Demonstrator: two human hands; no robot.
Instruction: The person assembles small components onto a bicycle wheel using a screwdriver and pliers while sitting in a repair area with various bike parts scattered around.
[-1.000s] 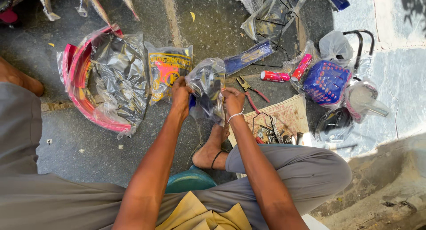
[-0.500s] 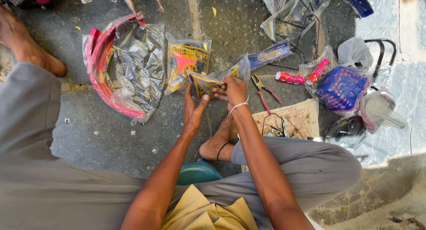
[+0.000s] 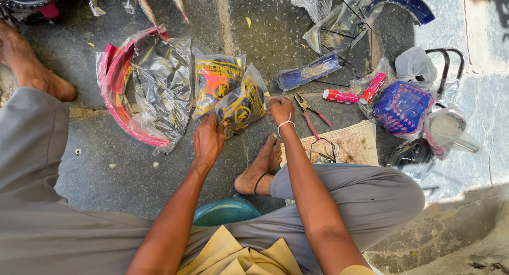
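Since 0.5 s ago, both hands have lowered the crinkled yellow-and-black printed plastic packet (image 3: pixel 241 104) toward the floor. Left hand (image 3: pixel 208 140) pinches its lower corner at 7 o'clock; right hand (image 3: pixel 281 109) pinches its edge at 3 o'clock. Red-handled pliers (image 3: pixel 312 111) lie just beside, further right.
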